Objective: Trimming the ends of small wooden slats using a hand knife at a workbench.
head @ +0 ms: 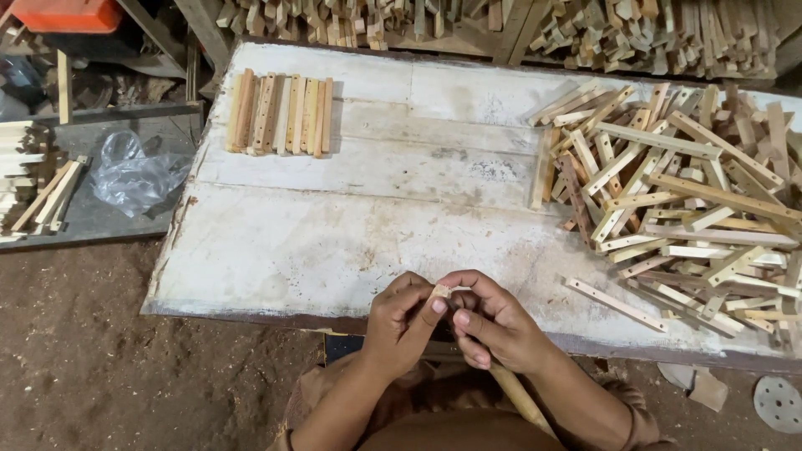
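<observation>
both hands [447,321] pinch a wooden stick [440,291] over table [276,250]

Your small wooden piece [440,291] mostly hidden inside both grips, the wooden stick [520,399] covered above by your right hand [493,321], slat pile [685,200] at 3 o'clock cut off by the edge

Woodworking workshop, heaped wooden slats [677,200], whitewashed plank bench [368,242], sawdust floor [83,351]
</observation>
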